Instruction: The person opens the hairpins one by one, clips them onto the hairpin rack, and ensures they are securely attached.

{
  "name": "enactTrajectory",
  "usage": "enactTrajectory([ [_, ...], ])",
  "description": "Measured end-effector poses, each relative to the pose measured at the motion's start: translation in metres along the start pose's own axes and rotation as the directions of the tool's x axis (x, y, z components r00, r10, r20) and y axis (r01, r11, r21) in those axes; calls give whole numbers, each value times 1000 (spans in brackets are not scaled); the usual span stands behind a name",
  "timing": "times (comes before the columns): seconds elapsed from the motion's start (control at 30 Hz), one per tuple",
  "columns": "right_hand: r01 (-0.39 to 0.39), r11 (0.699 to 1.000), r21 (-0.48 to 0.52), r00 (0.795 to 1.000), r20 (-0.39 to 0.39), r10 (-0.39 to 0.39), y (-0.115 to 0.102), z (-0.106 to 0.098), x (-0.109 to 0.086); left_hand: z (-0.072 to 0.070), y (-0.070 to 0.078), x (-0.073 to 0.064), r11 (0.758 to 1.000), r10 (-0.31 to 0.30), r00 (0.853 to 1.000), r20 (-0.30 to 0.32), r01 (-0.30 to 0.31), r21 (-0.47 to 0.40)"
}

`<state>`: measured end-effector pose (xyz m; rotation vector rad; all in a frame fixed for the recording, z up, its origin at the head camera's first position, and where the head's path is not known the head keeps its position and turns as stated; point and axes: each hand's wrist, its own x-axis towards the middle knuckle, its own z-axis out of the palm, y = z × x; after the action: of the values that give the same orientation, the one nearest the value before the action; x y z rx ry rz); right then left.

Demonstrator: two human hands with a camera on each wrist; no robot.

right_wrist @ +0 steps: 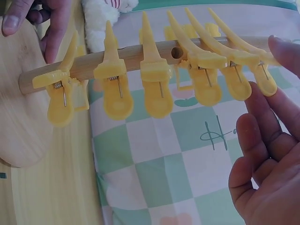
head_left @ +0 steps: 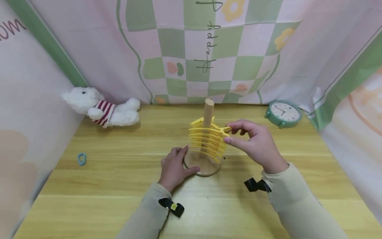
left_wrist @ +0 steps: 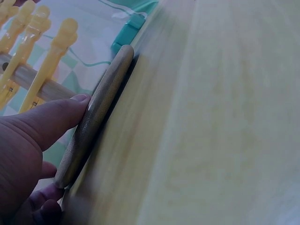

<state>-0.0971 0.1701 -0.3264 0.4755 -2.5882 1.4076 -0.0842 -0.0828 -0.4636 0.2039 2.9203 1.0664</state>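
A wooden stand has a round base (head_left: pixel 203 168) and an upright post (head_left: pixel 208 111). Several yellow plastic clips (right_wrist: pixel 157 89) with metal springs sit one above another along the post; more yellow parts show behind it. My left hand (head_left: pixel 176 168) grips the base's near left edge, thumb on the top face and fingers around the rim, as the left wrist view shows. With thumb and fingers, my right hand (head_left: pixel 259 143) pinches the handle end of the uppermost front clip (right_wrist: pixel 263 77). That clip's jaws reach around the post near its top.
A white plush toy (head_left: pixel 117 113) in a striped top lies at the back left. At the back right lies a green alarm clock (head_left: pixel 284 114). A small blue ring-like piece (head_left: pixel 81 159) is on the wooden table (head_left: pixel 119 186) at left. Printed curtains (head_left: pixel 191 43) surround the table.
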Motion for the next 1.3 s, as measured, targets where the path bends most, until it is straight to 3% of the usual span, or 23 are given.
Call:
enactTrajectory([
  [0.63,-6,1000,19,1000,-1,6,1,-1,-5,0,2,1,1000,-15,1000,22,15,16],
  [1.17,86,994,71,996,-27,-85,9,1,-16,3,-8,0,1000,-2,1000,17,2,5],
  [1.3,98,994,46,995,-37,-96,14,1,-22,4,-8,-1,1000,11,1000,16,-11,-11],
])
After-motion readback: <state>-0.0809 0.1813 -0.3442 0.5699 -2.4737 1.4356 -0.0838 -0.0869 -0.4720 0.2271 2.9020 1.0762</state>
